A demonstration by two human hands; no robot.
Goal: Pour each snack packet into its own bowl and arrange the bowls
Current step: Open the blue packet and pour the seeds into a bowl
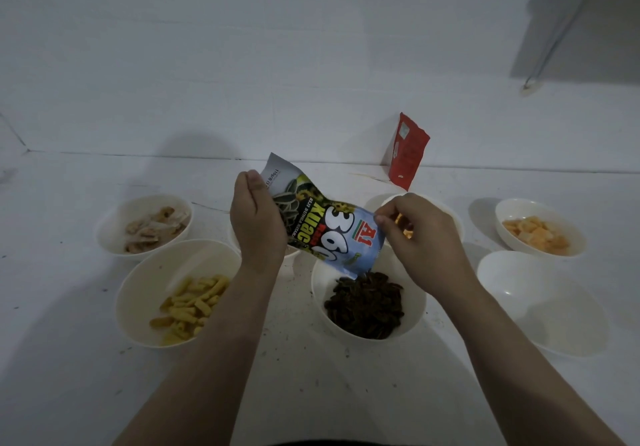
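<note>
A blue and green sunflower-seed packet is tilted mouth-down over a white bowl filled with dark seeds. My left hand grips the packet's upper, closed end. My right hand pinches the packet's edge near its open mouth. Other white bowls hold yellow sticks, pale crisps and orange pieces. One bowl at the right holds nothing. Another bowl sits partly hidden behind my right hand, and one more shows only a rim under the packet.
A red packet stands upright against the white wall at the back of the white table. A metal rack leg rests at the far right. Crumbs speckle the table between the bowls.
</note>
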